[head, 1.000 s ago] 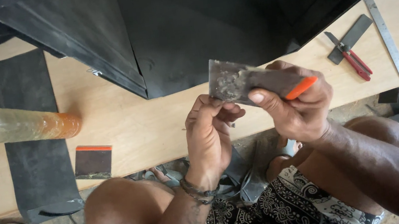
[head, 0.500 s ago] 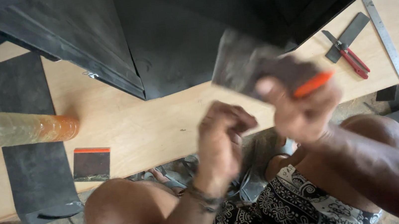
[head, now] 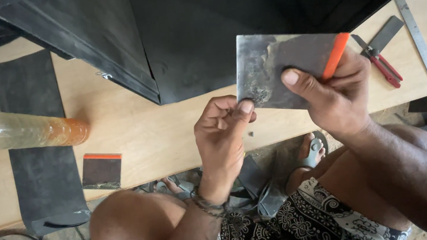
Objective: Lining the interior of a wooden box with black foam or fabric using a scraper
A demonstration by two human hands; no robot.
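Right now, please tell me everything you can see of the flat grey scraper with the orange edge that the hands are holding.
The scraper is a thin, flat, roughly rectangular grey blade, apparently metal, with an orange strip along its right edge. Its surface is dirty, with a pale crusted residue on the left part. It is held up above the wooden board, slightly tilted, its face toward the camera. The right hand grips it at the orange side, thumb pressed on the face. The left hand touches the lower left edge with its fingertips.

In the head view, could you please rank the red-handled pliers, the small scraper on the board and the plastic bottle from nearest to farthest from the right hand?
From the right hand:
1. Pliers, just to its right.
2. Small scraper, left, by the board's near edge.
3. Bottle, far left.
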